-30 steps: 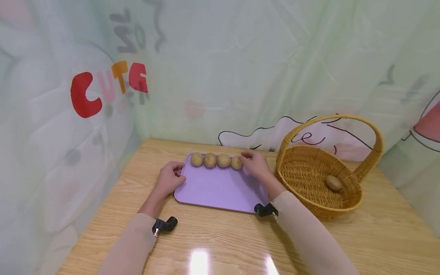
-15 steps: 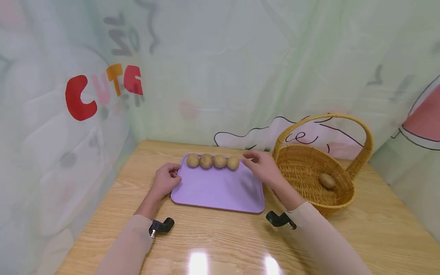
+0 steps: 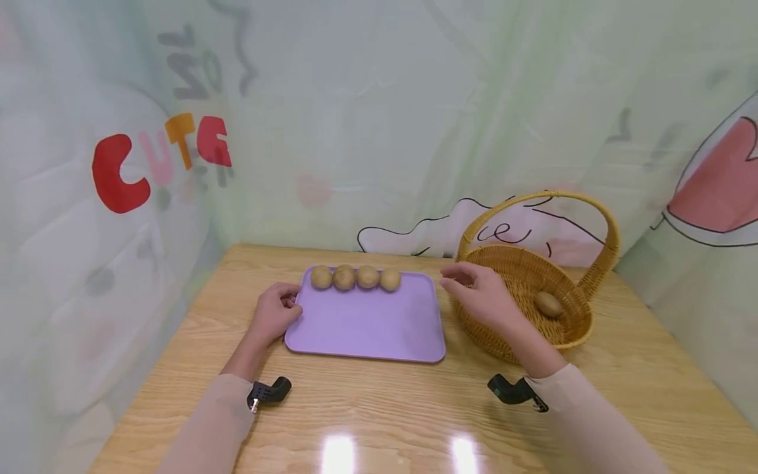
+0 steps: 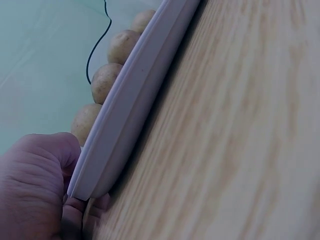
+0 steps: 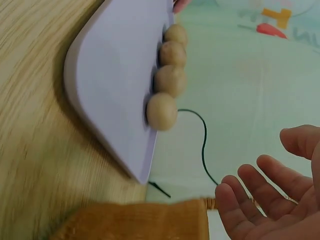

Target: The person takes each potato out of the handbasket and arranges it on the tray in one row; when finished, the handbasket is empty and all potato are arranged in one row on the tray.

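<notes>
A lilac tray (image 3: 367,326) lies on the table, with several potatoes (image 3: 367,277) in a row along its far edge. My left hand (image 3: 275,311) grips the tray's left edge; in the left wrist view its thumb is at the rim and some fingers are partly hidden behind the tray corner. Over the left side of the wicker basket (image 3: 485,341) hovers my right hand (image 3: 482,296), fingers relaxed and apart, holding nothing. The right wrist view shows its spread fingers (image 5: 275,182) away from the potatoes. One potato (image 3: 549,305) sits inside the basket at the right.
The basket's tall arched handle (image 3: 551,195) rises behind my right hand. A printed curtain (image 3: 355,131) hangs along the back and left of the wooden table (image 3: 379,401). Bare wood lies in front of the tray.
My right hand has let go of the rightmost potato in the row and moved right, from the tray to the basket. The left hand stays at the tray's edge. The head view has shifted slightly.
</notes>
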Tool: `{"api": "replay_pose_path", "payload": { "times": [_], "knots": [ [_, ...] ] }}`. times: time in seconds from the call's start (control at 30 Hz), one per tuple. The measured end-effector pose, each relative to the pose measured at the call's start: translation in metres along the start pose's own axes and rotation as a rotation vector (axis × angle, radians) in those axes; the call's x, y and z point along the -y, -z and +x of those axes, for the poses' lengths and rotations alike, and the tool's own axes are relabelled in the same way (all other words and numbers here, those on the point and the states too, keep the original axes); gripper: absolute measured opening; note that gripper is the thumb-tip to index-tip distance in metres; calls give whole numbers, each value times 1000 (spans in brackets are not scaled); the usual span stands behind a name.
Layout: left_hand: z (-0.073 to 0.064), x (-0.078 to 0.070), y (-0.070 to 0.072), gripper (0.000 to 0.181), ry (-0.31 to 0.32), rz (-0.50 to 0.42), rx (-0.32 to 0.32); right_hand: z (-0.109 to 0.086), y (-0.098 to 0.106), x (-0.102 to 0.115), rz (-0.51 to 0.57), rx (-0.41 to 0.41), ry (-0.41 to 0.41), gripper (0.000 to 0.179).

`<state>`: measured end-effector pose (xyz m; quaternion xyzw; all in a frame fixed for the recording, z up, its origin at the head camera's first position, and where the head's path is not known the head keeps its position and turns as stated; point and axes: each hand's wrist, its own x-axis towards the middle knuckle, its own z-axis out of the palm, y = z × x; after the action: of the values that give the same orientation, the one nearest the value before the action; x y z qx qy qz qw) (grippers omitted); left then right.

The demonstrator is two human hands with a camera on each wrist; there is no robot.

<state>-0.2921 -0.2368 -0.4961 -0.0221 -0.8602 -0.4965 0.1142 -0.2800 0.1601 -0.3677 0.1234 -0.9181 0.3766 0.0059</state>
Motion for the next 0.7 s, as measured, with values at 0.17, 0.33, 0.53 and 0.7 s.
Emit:
{"api": "replay_pose_path", "payload": {
  "times": [0.17,0.33,0.53,0.7],
  "knots": [
    [-1,0,0,41,-5,8,2,-7,18,-10,6,6,-30,39],
    [0,1,-2,41,-13,19,11,-12,36,-22,-8,-1,-54,45],
    [-1,-2,-1,42,-9,11,6,-14,56,-32,-41,0,-67,47],
    [-2,-3,-1,41,-15,9,-4,-14,69,-41,-55,6,-87,51]
  ]
}}
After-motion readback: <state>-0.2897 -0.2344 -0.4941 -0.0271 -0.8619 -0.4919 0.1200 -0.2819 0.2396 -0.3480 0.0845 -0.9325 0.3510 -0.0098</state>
